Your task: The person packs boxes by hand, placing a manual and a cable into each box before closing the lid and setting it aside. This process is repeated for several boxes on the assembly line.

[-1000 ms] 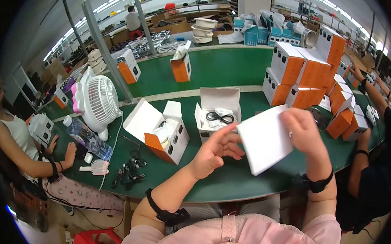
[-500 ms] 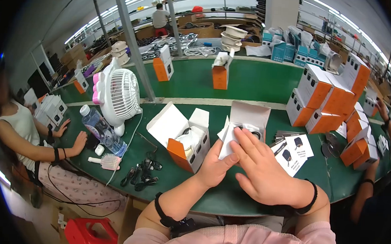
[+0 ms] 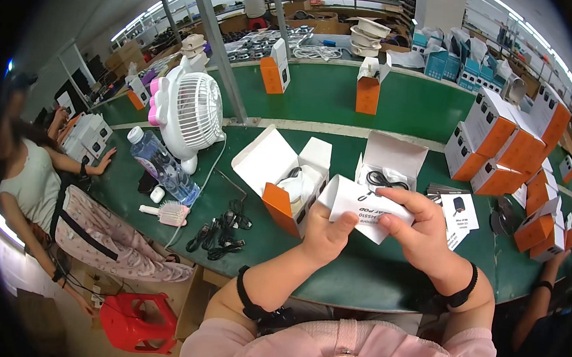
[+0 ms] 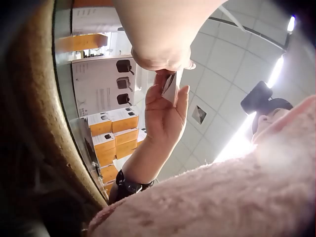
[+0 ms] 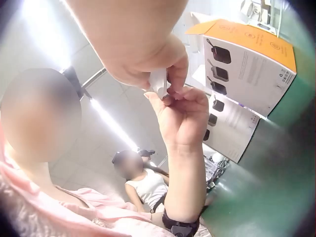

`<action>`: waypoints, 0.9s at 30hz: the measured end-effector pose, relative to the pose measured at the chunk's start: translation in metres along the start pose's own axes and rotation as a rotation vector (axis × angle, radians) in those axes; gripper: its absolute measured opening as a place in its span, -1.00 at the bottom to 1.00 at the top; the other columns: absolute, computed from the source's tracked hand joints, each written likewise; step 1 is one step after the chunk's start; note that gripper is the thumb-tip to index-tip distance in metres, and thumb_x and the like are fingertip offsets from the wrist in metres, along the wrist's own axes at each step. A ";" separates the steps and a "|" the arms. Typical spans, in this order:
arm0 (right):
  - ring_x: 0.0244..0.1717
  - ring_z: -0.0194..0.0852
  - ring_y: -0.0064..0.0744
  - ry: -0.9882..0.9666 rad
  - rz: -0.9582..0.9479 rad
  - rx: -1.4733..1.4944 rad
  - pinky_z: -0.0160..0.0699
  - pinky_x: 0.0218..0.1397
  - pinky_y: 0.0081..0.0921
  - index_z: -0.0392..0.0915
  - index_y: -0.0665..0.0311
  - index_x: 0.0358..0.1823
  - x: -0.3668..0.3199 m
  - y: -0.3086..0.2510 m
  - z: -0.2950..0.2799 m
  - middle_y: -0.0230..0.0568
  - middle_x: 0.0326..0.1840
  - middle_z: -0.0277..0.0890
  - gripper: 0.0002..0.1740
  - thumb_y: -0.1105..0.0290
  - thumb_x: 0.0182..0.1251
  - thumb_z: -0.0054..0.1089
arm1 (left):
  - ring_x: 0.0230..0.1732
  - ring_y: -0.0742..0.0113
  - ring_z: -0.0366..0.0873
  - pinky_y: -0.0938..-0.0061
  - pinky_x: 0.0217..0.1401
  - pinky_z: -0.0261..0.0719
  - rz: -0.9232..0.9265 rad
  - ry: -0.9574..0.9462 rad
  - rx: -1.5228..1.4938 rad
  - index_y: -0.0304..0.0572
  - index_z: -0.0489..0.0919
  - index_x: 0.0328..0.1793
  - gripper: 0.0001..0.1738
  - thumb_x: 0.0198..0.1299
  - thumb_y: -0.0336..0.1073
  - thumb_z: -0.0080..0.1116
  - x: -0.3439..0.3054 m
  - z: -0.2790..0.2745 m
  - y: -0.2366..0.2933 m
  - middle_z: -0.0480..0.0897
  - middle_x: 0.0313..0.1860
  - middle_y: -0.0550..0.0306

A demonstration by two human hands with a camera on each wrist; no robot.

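Observation:
A white printed leaflet point(image 3: 368, 211), marked "BEAT POD", is held up in front of me in the head view, bent at its left side. My left hand point(image 3: 327, 238) grips its left end, thumb on the near face. From the right, my right hand point(image 3: 423, 234) pinches it between thumb and fingers. Just behind stands an open white box point(image 3: 393, 146) with a coiled black cable point(image 3: 385, 179) inside. Left of the hands is another open box point(image 3: 277, 197), white and orange, with a white item in it. Both wrist views show the leaflet edge-on between the hands.
More leaflets point(image 3: 461, 212) lie right of the hands, near stacked orange-and-white boxes point(image 3: 498, 139). To the left are black cables point(image 3: 220, 232), a hairbrush point(image 3: 169, 213), a water bottle point(image 3: 162, 164) and a white fan point(image 3: 192, 107). A person point(image 3: 34, 173) sits at far left.
A blank white side faced up in my right hand earlier; then my right hand lay flat over my left. Now both hands grip the leaflet, print showing. The head view has shifted right.

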State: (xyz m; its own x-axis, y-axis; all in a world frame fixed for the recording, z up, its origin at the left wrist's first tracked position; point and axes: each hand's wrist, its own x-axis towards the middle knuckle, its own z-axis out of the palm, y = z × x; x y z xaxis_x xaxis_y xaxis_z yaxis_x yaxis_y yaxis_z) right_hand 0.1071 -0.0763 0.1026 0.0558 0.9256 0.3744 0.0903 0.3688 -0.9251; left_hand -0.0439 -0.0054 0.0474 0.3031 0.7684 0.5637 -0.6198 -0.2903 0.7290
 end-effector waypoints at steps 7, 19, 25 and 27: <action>-0.20 0.56 -0.51 -0.021 -0.087 -0.375 0.51 -0.11 -0.57 0.60 0.34 -0.09 0.005 -0.022 -0.018 -0.28 -0.25 0.60 -0.67 0.51 0.06 0.42 | -0.04 0.41 0.55 0.52 -0.01 0.56 -0.126 -0.077 0.035 -0.25 0.40 0.13 -0.50 0.09 -0.43 0.39 0.008 0.004 0.012 0.56 -0.05 0.15; -0.29 0.54 -0.58 0.135 0.018 -0.104 0.53 -0.24 -0.61 0.64 0.43 -0.16 0.015 -0.018 -0.040 -0.27 -0.31 0.63 -0.80 0.43 0.29 0.26 | -0.04 0.20 0.52 0.39 0.05 0.46 0.087 -0.103 0.602 -0.30 0.42 0.19 -0.49 0.16 -0.26 0.29 0.009 0.004 0.006 0.56 0.01 0.00; -0.33 0.57 -0.55 0.160 0.005 -0.257 0.57 -0.32 -0.59 0.62 0.44 -0.12 0.031 -0.020 -0.051 -0.23 -0.27 0.63 -0.81 0.52 0.26 0.23 | 0.07 0.10 0.44 -0.03 0.24 0.19 0.396 -0.291 1.358 -0.15 0.53 0.10 -0.52 0.00 -0.26 0.33 0.013 0.019 0.010 0.54 0.06 0.12; -0.32 0.57 -0.55 0.103 -0.039 -0.305 0.57 -0.33 -0.59 0.62 0.44 -0.10 0.038 -0.019 -0.052 -0.22 -0.26 0.63 -0.79 0.56 0.23 0.21 | 0.09 0.19 0.43 -0.13 0.26 0.10 0.331 -0.354 1.410 -0.12 0.54 0.06 -0.54 0.00 -0.21 0.33 0.010 0.015 0.000 0.55 0.03 0.18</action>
State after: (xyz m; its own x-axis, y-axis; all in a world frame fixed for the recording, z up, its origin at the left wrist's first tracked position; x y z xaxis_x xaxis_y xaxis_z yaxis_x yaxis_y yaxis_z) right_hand 0.1591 -0.0529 0.1376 0.1454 0.8920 0.4281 0.3875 0.3468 -0.8542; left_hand -0.0304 -0.0060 0.0586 0.5759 0.4443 0.6862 0.4363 -0.8769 0.2017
